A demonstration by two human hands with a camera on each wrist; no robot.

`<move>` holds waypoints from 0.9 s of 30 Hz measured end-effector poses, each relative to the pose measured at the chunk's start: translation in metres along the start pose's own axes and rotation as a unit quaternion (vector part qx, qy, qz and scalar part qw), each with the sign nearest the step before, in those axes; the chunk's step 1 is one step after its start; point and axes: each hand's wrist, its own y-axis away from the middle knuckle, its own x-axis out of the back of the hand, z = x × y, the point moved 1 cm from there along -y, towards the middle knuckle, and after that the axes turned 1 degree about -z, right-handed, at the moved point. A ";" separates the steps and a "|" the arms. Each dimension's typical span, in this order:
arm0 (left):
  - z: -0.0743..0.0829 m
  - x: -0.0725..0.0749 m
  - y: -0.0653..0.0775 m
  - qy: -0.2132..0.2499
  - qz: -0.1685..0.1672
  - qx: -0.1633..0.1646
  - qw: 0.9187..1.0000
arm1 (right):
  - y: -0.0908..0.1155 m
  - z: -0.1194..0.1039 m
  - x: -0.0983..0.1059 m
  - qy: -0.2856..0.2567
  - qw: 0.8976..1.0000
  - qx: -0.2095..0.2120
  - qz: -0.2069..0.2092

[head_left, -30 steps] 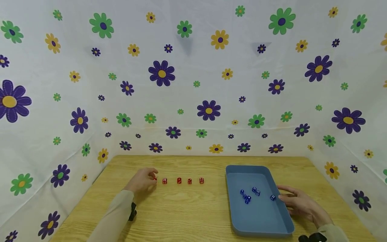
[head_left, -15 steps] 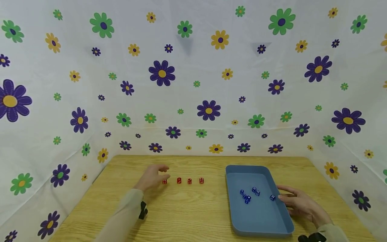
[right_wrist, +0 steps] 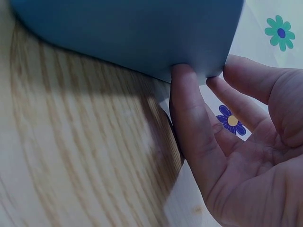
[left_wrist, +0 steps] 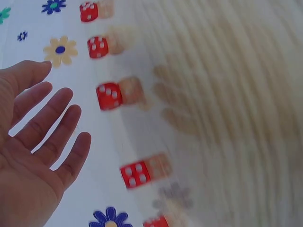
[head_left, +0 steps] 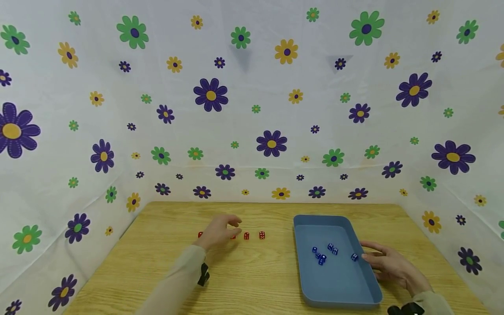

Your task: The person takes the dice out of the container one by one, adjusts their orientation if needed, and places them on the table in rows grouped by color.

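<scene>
Several red dice stand in a row on the wooden table. In the head view, one red die [head_left: 262, 235] is at the right end and another red die [head_left: 200, 234] at the left end. My left hand [head_left: 220, 231] hovers over the row with its fingers spread and nothing held, hiding part of it. The left wrist view shows the palm beside several spaced dice, including a near die [left_wrist: 135, 174]. A blue tray [head_left: 338, 284] holds several blue dice [head_left: 322, 259]. Fingertips of my right hand [head_left: 393, 264] touch the outer right wall of the tray.
The wooden table [head_left: 244, 280] ends at a white flowered cloth [head_left: 244, 122], which rises behind it and on both sides. The tray stands on the right part of the table.
My left hand has let go of the leftmost red die and moved right along the row. The leftmost die shows again behind the wrist. The right hand and tray stay in place.
</scene>
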 end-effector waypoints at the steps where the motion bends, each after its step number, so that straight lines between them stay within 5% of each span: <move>1: 0.003 -0.002 -0.001 -0.001 -0.005 -0.006 1.000 | 0.000 0.000 0.000 0.000 1.000 0.000 0.000; 17: 0.048 -0.047 -0.014 0.021 -0.056 -0.083 0.995 | 0.002 0.001 0.000 0.000 0.999 -0.017 0.028; 27: 0.075 -0.061 -0.025 0.070 -0.043 -0.107 0.991 | 0.001 -0.002 -0.002 0.010 1.000 -0.005 0.026</move>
